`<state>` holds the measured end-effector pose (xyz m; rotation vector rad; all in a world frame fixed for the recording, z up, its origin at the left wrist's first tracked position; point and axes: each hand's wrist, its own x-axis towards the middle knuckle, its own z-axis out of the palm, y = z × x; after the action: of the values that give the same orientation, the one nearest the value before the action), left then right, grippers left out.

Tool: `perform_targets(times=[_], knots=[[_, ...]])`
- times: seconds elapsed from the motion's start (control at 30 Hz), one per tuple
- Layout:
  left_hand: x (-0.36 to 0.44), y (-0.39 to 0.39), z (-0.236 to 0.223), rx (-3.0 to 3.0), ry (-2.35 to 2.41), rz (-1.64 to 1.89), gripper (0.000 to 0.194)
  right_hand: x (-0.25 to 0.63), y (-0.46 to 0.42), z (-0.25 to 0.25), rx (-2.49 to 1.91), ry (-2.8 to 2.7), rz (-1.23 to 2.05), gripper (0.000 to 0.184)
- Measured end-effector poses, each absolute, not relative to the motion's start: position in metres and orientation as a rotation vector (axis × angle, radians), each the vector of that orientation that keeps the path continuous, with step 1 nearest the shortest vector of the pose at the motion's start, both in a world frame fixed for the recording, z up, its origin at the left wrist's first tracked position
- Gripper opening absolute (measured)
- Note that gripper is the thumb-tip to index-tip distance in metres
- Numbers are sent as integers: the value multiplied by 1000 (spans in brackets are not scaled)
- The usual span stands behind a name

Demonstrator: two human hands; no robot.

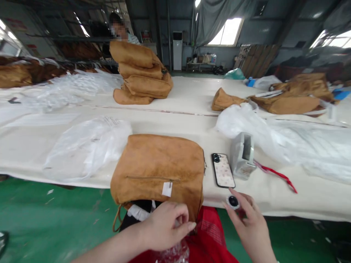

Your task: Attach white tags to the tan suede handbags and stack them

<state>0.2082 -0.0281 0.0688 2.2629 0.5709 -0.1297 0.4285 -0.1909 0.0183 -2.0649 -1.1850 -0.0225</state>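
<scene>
A tan suede-like bag (pixel 164 155) lies at the table's front edge, with a zipped slit and a small white tag (pixel 167 189) on its upper face. My left hand (pixel 171 224) is just in front of the bag's near edge, fingers curled on crinkled clear plastic (pixel 175 252) that hangs below them over my red clothing. Between thumb and fingertips, my right hand (pixel 246 215) pinches a small round piece (pixel 233 201) with a black centre and pale rim. That hand is right of the bag, close to a phone (pixel 223 170) in a patterned case.
A grey box-shaped holder (pixel 242 156) with a red cord (pixel 279 175) stands beside the phone. Clear plastic bags (pixel 90 148) lie left and right. Stacked tan bags (pixel 146 76) stand farther back, before a person (pixel 128 36). More tan bags (pixel 293 100) lie at right.
</scene>
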Motion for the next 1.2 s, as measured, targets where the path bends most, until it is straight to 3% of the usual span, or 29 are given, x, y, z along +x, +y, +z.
perform_targets(times=[0.2,0.5,0.9,1.2], knots=[[202,-36,40,2165,739,-204,20,504,-222,1,-2358,-725,-63,49],[203,-43,27,2177,737,-231,23,550,-221,-26,-2380,-625,-128,60],[216,-37,23,2101,756,-323,24,562,-218,-21,-2379,-742,83,48],[216,-31,18,2071,761,-304,24,562,-217,-22,-2466,-782,133,53]])
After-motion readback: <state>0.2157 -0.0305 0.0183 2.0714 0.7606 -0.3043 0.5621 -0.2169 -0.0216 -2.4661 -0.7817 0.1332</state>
